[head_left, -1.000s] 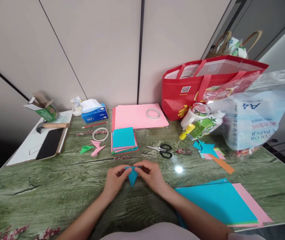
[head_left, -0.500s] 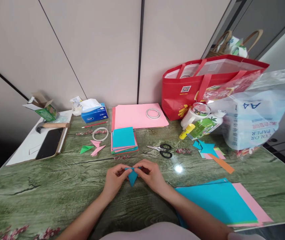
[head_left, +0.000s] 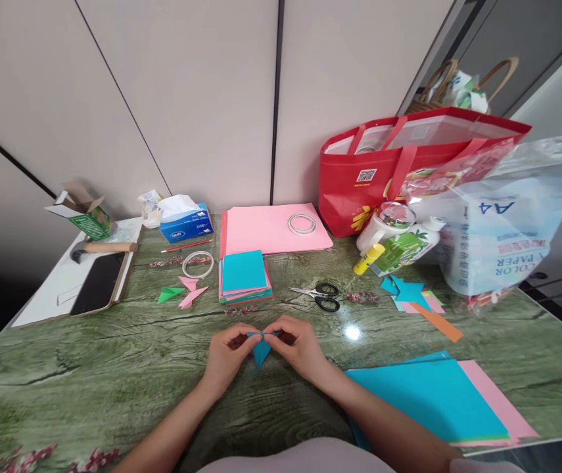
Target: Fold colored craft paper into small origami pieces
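One folded blue paper (head_left: 261,355), kite-shaped, its narrow tip toward the person, is held low at front centre over the green table (head_left: 162,368); whether it touches the surface, cannot tell. Left hand (head_left: 230,349) pinches its far left corner between thumb and fingers; right hand (head_left: 298,343) grips the far right corner likewise. Judged very light, thin, stiffened by its layers — likely to keep a crease, but to crumple or tear if pulled hard; best held by the broad far edge. Around it, left to right: hammer (head_left: 110,247) and dark phone (head_left: 98,284); green folded piece (head_left: 169,295), pink folded pieces (head_left: 192,298); stack of small squares (head_left: 244,270) beyond the hands; scissors (head_left: 317,293) beyond the right hand; coloured scraps (head_left: 410,293); large blue sheets (head_left: 428,394) beside and under the right forearm (head_left: 384,410) — the likeliest hindrance, easily dragged.
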A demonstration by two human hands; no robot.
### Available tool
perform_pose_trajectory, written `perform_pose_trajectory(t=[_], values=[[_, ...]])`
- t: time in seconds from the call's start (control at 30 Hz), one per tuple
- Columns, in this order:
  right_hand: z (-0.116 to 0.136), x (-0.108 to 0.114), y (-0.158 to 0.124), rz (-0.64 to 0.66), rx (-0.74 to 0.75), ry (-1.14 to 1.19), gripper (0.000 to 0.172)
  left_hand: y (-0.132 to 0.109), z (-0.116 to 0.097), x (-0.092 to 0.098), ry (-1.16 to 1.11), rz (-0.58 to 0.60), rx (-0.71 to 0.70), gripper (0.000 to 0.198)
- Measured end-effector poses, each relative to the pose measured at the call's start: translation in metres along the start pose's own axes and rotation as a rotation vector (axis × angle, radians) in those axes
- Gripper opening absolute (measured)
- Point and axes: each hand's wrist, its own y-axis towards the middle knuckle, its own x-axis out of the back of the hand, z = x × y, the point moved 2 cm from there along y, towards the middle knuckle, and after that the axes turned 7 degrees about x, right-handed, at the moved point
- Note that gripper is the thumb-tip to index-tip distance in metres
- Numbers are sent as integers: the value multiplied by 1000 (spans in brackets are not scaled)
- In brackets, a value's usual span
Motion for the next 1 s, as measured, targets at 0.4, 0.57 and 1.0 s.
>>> perform_pose_trajectory(t=[0.4,0.57,1.0], values=[[-2,-1,-1,19,47,-32,13,-1,4,-1,-40,8,20,12],[-1,-1,0,27,48,-27,11,0,5,0,-42,22,20,11],[0,3,2,-5,77,-6,10,3,12,0,-233,52,86,14]])
